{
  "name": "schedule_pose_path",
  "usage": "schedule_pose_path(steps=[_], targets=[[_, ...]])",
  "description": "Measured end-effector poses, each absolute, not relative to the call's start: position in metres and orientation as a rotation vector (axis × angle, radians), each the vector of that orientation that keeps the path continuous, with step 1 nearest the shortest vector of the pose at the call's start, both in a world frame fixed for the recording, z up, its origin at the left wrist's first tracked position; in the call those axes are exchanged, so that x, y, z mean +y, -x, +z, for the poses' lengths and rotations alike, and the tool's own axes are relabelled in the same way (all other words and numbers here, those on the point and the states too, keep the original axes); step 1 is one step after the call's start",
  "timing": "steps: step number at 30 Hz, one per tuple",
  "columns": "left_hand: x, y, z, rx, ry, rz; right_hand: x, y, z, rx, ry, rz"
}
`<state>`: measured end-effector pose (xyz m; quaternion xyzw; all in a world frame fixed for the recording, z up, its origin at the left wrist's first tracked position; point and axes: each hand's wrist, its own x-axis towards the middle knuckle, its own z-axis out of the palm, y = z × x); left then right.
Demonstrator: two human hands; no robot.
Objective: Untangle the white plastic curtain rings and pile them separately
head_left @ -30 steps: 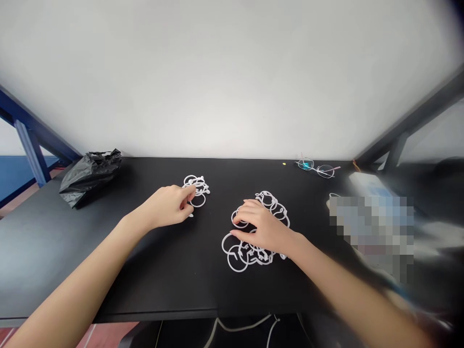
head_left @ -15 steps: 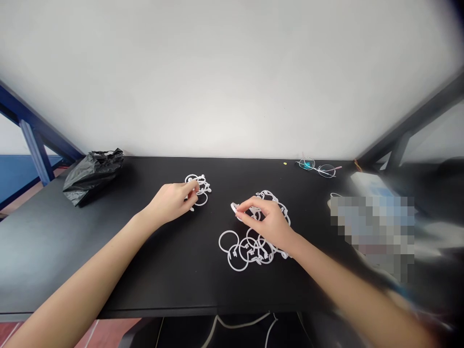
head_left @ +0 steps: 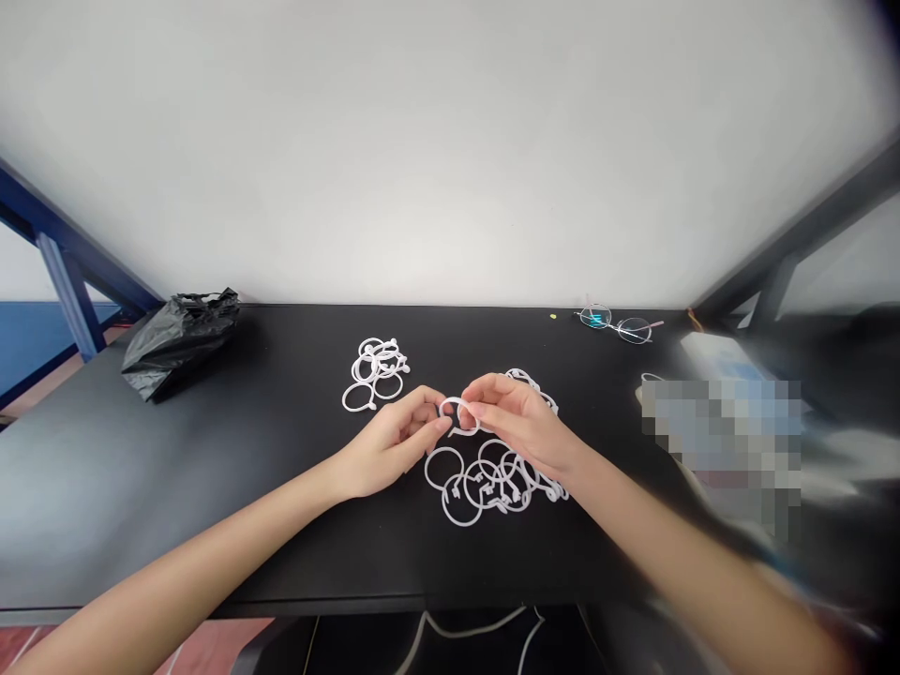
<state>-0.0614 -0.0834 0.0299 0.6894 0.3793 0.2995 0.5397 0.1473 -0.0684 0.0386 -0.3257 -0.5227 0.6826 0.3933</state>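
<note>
White ring | between left grip and right grip | both pinching its rim

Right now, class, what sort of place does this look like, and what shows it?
Probably an indoor desk space: a black tabletop meets a pale wall, eyeglasses lie near the back edge, and cables show below the front edge.

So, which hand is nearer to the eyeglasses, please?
Right. In the picture, the right hand is below and left of the eyeglasses; the left hand is also below, but farther left.
</note>
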Motion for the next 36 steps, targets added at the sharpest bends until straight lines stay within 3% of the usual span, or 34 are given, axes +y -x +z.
schedule_pose_path(steps=[11,19,31,36], targets=[[-0.078,0.065,0.031,0.634,-0.904,0.695,-0.069,-0.144,0.027,-1.445,0.859,1.533],[-0.077,0.063,0.03,0.558,-0.884,0.644,-0.078,-0.139,0.02,-1.667,0.837,1.161],[-0.078,0.061,0.027,0.537,-0.939,0.625,-0.078,-0.139,0.023,-1.793,0.856,1.055],[-0.08,0.06,0.025,0.708,-1.269,0.746,-0.079,-0.139,0.022,-1.765,0.841,0.987]])
